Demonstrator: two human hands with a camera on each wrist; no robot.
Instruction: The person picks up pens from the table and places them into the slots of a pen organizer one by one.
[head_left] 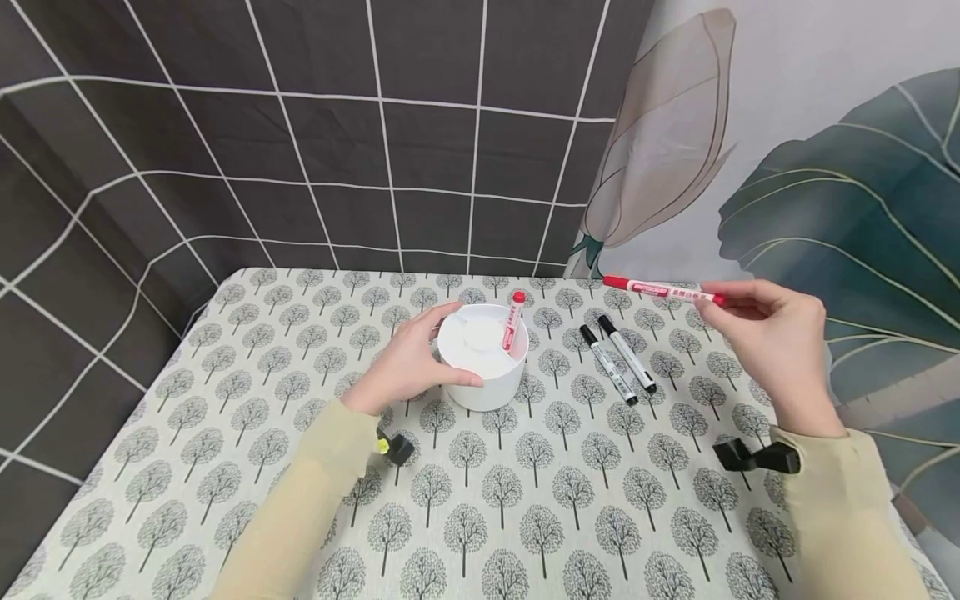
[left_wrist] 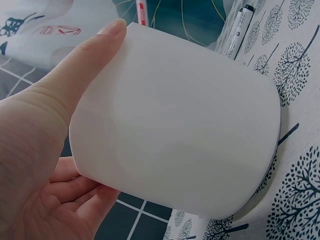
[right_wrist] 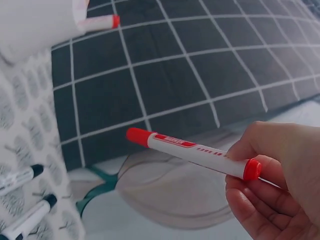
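In the head view my left hand [head_left: 408,354] grips the side of a white round pen holder [head_left: 487,387], thumb at the front and fingers round the back. The holder's wall [left_wrist: 175,120] fills most of the left wrist view. One red-capped marker [head_left: 513,321] leans upright inside the holder, at its right side. Up to the right, above the table, my right hand [head_left: 772,342] pinches another red marker [right_wrist: 195,154] near its end between thumb and fingers. This marker lies nearly level, its red cap pointing left, toward the holder's side.
Two black-capped markers, a nearer one [head_left: 609,365] and a farther one [head_left: 628,354], lie side by side right of the holder. The tablecloth [head_left: 465,500] has a tree print. Behind it hang a dark gridded curtain [head_left: 322,142] and a leaf-patterned curtain [head_left: 795,50].
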